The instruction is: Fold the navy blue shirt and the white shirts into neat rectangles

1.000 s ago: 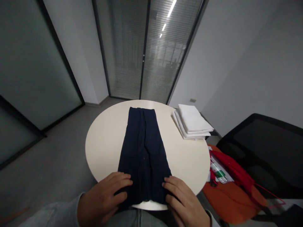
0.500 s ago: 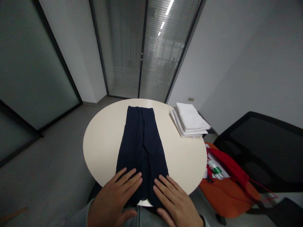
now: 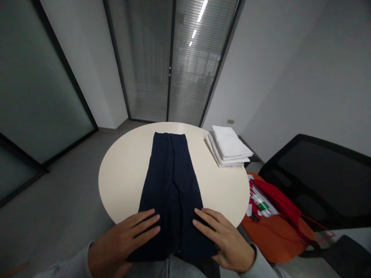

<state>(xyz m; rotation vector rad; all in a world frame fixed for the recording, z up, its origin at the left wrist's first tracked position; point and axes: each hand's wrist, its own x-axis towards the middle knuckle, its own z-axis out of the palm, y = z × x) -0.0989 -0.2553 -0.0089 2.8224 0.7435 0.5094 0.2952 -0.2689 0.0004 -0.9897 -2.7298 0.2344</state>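
A dark navy garment [image 3: 174, 173], folded into a long strip, lies lengthwise over the round cream table [image 3: 121, 173]. Uneven fold lines run down its middle, and its near end reaches the table edge by my lap. On its near left side is my left hand [image 3: 124, 239], fingers spread over the cloth and thumb tucked beneath the edge. My right hand [image 3: 223, 237] has the near right side in the same way, fingers on top and thumb mostly hidden under the cloth. What kind of garment it is, I cannot tell.
A stack of folded white cloths [image 3: 228, 144] sits at the table's right rear edge. To the right, an orange-seated chair [image 3: 281, 239] with a black mesh back carries a red bag [image 3: 278, 199] and a clear plastic bottle [image 3: 259, 202]. Glass partitions stand beyond.
Both hands have moved outward to the garment's near side edges, and their thumbs have gone under the cloth. The near end now covers the strip of table edge seen before. The view has shifted slightly.
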